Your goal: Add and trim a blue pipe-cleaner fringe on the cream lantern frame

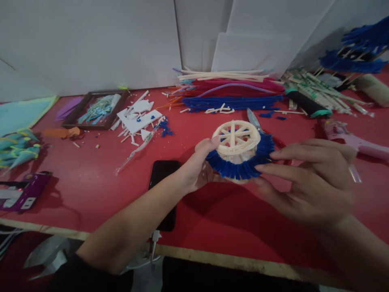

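A round craft model [240,168] is held above the table, slightly tilted. Its top is a cream spoked wheel [233,136], with a skirt of blue fuzzy strips spreading below. My left hand [199,166] is closed on the model's left side, thumb against the cream rim and the other fingers underneath, partly hidden. At the right side, my right hand [313,178] has its fingers spread, the fingertips touching or very close to the blue skirt; it is slightly blurred. Behind the model, a metal blade-like tip [253,119] shows, its lower part hidden.
Bundled pipe cleaners [231,87] lie along the back wall. White scraps [139,115] and a brown frame [88,109] are left of them. A black phone [165,170] lies under my left forearm. A pink glue gun [358,144] and a blue-fringed model [355,52] stand right.
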`<state>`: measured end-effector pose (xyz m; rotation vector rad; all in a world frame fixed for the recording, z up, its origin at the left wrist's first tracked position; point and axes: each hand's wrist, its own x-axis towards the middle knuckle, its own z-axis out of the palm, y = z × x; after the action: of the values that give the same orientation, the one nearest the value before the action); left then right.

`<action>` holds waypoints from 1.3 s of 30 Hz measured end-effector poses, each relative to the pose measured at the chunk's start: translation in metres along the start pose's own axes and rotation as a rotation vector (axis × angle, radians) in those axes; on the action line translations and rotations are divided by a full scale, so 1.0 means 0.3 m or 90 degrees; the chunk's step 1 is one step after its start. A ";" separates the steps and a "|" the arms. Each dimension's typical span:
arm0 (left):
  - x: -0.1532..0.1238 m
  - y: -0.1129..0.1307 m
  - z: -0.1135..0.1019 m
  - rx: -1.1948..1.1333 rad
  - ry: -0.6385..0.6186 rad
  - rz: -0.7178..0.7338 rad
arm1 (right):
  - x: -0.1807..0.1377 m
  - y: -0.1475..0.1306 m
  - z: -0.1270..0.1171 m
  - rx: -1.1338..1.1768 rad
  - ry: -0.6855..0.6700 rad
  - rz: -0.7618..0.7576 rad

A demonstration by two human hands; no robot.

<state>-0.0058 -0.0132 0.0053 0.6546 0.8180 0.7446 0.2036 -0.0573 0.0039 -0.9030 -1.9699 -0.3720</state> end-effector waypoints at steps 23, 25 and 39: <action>-0.011 0.008 0.029 0.016 0.032 0.011 | 0.009 0.002 0.004 0.057 -0.003 -0.077; -0.013 0.007 0.029 0.013 0.041 0.011 | 0.013 0.002 0.001 0.066 -0.001 -0.073; -0.001 -0.013 0.002 -0.084 0.037 -0.005 | 0.020 -0.004 -0.010 0.064 -0.035 -0.057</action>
<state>-0.0041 -0.0158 0.0027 0.5134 0.8172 0.8064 0.2027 -0.0573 0.0106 -0.7707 -2.0658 -0.2997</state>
